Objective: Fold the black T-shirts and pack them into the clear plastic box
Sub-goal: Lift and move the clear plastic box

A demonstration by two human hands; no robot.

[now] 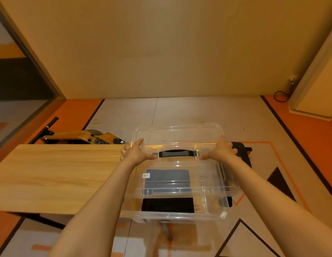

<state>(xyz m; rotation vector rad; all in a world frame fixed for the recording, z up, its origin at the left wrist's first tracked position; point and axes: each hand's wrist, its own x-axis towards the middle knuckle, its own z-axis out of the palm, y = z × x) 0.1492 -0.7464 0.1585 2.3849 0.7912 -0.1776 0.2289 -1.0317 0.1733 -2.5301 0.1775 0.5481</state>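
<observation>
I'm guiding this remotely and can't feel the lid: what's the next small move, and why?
Probably lower the clear lid straight down onto the clear plastic box and press it shut. The left hand and right hand hold the lid by its two ends, tilted above the box, and a folded black T-shirt already lies inside. The box sits at the wooden table edge.

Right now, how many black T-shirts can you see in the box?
1. A folded black T-shirt lies on the bottom of the clear plastic box, near its front wall. The lid held over the box blurs the rest, so more may be hidden.
</observation>
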